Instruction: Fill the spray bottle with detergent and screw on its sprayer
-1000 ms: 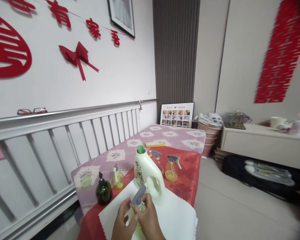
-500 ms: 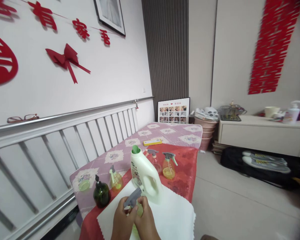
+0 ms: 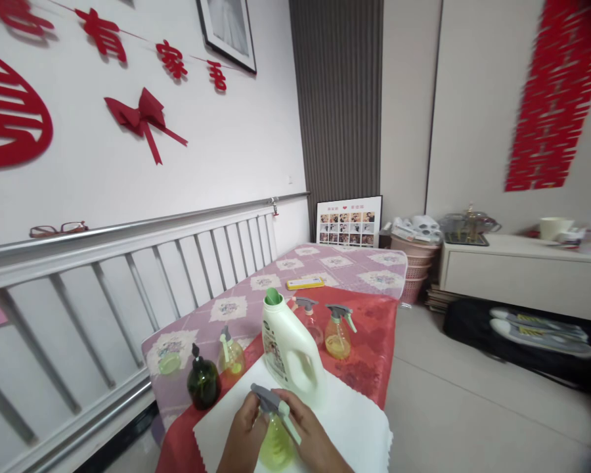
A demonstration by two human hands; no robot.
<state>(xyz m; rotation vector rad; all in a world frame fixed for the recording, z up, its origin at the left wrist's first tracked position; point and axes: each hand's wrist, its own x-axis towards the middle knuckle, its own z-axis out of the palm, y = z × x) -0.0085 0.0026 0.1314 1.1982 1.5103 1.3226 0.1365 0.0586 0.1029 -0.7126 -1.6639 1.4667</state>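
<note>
A spray bottle with yellow-green liquid and a grey head with a pale green trigger stands close in front of me. My left hand is closed around the left side of its neck. My right hand grips the head from the right, fingers partly hidden behind it. Just beyond stands a large pale green jug with a handle and an open mouth showing green inside. The white scalloped mat lies under both.
Left of the mat stand a dark green pump bottle and another spray bottle. Behind the jug are a clear spray bottle and one with amber liquid. A green cap and a yellow box lie on the tablecloth.
The spray head in my hands has turned, its trigger now pointing down to the right. My right hand has moved right, and more of the bottle shows. The view has shifted slightly left.
</note>
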